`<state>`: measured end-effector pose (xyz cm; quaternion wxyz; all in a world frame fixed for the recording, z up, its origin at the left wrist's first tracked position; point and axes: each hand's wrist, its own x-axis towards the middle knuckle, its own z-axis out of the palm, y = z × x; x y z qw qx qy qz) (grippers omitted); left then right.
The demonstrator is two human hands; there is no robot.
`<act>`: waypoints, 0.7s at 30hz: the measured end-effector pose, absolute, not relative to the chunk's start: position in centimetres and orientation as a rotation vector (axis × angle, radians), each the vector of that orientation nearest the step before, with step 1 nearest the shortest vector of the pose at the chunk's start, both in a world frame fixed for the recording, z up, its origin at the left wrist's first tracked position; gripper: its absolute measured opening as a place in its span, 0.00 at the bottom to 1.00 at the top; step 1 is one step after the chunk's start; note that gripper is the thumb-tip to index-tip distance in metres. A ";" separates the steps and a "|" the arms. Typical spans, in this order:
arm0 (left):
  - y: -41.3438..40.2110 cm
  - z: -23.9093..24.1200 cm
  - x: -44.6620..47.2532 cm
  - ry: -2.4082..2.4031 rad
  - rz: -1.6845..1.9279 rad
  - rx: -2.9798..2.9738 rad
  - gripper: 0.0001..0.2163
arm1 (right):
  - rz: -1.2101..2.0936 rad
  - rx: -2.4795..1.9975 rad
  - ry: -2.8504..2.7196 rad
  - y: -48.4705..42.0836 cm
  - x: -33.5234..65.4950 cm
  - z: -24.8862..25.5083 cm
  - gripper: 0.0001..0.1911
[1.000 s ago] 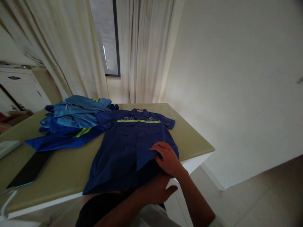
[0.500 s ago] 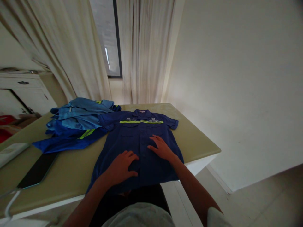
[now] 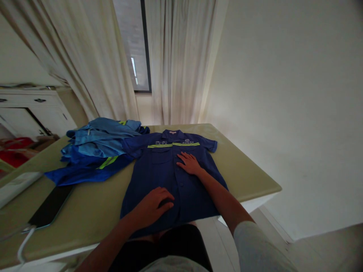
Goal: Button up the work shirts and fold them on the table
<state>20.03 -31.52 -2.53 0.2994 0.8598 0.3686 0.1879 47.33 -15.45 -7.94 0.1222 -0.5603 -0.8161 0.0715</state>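
Note:
A dark blue short-sleeved work shirt (image 3: 164,173) lies front up on the table, collar at the far end, a yellow-green reflective stripe across its chest. Its lower hem reaches the table's near edge. My right hand (image 3: 190,164) rests on the shirt's front below the stripe, beside the button line, with its fingers spread. Nearer to me, my left hand (image 3: 157,206) is at the lower left part of the shirt, fingers bent and thumb apart, holding nothing that I can see.
A heap of light and bright blue work clothes (image 3: 99,139) touches the shirt's left sleeve area. Left of it lie a dark phone (image 3: 51,206) with a white cable (image 3: 24,245) and a white flat object (image 3: 19,185). The table (image 3: 249,177) ends near a wall (image 3: 297,113).
My right hand has slid a little farther up the shirt and lies flatter. My left hand has moved slightly toward me and to the right. The view has shifted a little.

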 end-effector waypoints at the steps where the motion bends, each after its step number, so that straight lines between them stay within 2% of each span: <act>1: -30.6 -2.8 20.3 0.995 0.521 2.388 0.15 | 0.215 -1.620 -2.397 -14.9 47.5 -7.8 0.34; 4: -27.0 -4.3 21.2 1.212 0.509 2.555 0.22 | 0.222 -1.613 -2.411 -13.2 47.6 -7.0 0.30; 8: -22.9 -6.3 21.6 1.464 0.297 2.507 0.29 | 0.125 -1.760 -2.304 -11.7 45.8 -6.0 0.21; 10: -21.9 -6.5 21.7 1.507 0.263 2.508 0.27 | 0.063 -1.790 -2.270 -11.5 44.5 -6.2 0.17; 14: -20.2 -5.5 23.6 1.658 0.279 2.532 0.16 | -0.004 -1.766 -2.151 -11.6 43.0 -7.6 0.12; 21: -12.2 -5.2 29.4 1.745 0.644 2.281 0.17 | 0.049 -1.676 -2.143 -11.4 43.9 -8.1 0.11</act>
